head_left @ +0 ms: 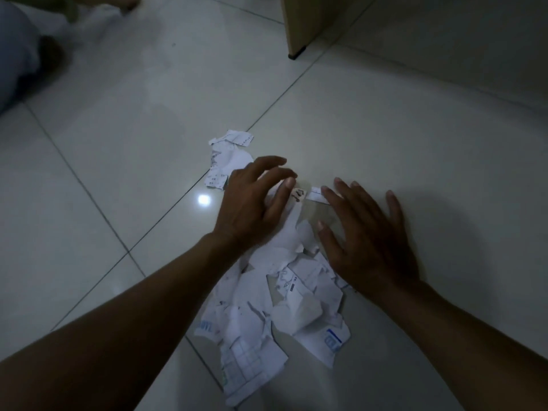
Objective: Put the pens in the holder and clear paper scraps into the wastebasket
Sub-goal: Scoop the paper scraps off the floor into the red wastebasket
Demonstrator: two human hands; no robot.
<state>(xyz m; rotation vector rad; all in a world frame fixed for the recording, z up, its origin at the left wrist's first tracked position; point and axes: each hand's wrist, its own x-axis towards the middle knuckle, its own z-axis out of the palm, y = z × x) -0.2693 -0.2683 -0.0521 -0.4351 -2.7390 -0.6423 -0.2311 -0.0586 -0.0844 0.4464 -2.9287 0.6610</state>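
A heap of torn white paper scraps (278, 315) lies on the pale tiled floor between my forearms. A separate cluster of scraps (226, 157) sits just beyond my left hand. My left hand (252, 203) hovers over the far end of the heap with its fingers relaxed and spread, touching paper. A tiny printed scrap (298, 193) and a small white strip (315, 194) lie between the two hands. My right hand (364, 235) lies flat, fingers straight and spread, its fingertips on the strip and its palm at the heap's right edge. No pens, holder or wastebasket are in view.
A wooden furniture leg with a black foot (296, 51) stands at the back, right of centre. Another person's clothed limb (17, 60) is at the far left. A ceiling light glints on the tile (203, 199).
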